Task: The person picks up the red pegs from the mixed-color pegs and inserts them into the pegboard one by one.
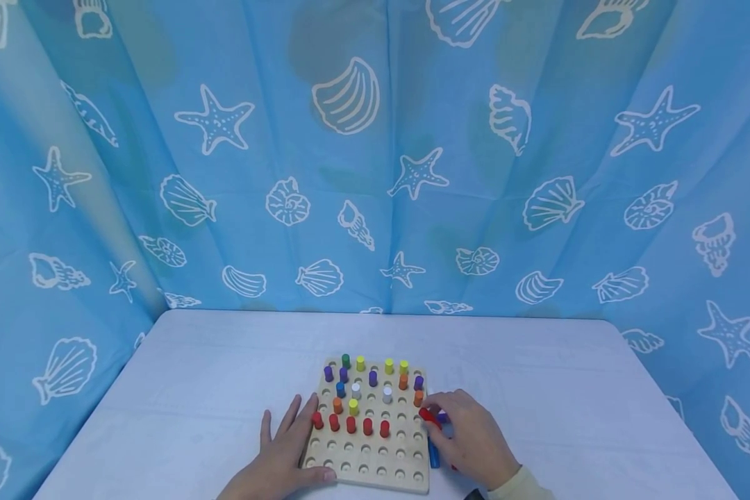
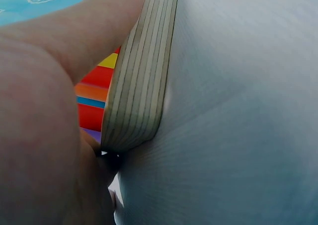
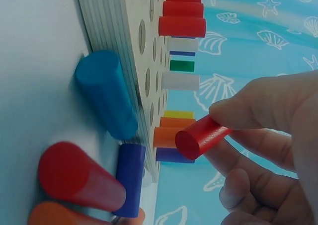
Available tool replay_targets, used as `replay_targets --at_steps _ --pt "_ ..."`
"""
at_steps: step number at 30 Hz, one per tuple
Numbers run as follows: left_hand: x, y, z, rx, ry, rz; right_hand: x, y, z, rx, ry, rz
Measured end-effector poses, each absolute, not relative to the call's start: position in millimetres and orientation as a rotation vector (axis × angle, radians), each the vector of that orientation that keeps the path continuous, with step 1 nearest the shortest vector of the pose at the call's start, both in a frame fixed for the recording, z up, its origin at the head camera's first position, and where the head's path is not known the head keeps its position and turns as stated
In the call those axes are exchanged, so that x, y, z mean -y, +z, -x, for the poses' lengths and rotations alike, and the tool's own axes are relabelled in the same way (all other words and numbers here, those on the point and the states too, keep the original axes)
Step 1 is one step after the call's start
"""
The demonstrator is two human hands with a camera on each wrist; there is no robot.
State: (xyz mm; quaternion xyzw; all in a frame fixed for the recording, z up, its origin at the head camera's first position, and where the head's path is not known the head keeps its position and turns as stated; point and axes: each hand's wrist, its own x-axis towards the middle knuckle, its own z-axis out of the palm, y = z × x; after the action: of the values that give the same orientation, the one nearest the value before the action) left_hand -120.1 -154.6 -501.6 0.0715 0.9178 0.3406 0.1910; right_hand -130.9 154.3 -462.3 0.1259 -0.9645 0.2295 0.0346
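A wooden pegboard (image 1: 381, 464) with rows of round holes lies on the table. Several red pegs (image 1: 351, 425) stand in one row across it, with orange, yellow, white, blue, purple and green pegs in rows farther back. At the board's right edge, my right hand (image 1: 471, 437) pinches a red peg (image 3: 202, 136) between thumb and fingers, tilted and apart from the holes. My left hand (image 1: 281, 455) rests along the board's left side, fingers extended, thumb at the front left corner. In the left wrist view the layered edge (image 2: 141, 71) of the board shows beside that hand.
Loose pegs lie on the table along the board's right side: a light blue peg (image 3: 107, 93), a red peg (image 3: 79, 175), a dark blue peg (image 3: 131, 180) and an orange peg (image 3: 59, 215). A blue curtain (image 1: 375, 173) with shell prints hangs behind the white table (image 1: 225, 347).
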Motion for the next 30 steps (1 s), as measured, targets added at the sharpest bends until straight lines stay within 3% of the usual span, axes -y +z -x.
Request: replay_targets --at_steps 30 --pt "155.3 -501.1 120.6 -2.597 0.941 -0.219 -144.2 -462.9 128.7 2.901 0.846 -0.464"
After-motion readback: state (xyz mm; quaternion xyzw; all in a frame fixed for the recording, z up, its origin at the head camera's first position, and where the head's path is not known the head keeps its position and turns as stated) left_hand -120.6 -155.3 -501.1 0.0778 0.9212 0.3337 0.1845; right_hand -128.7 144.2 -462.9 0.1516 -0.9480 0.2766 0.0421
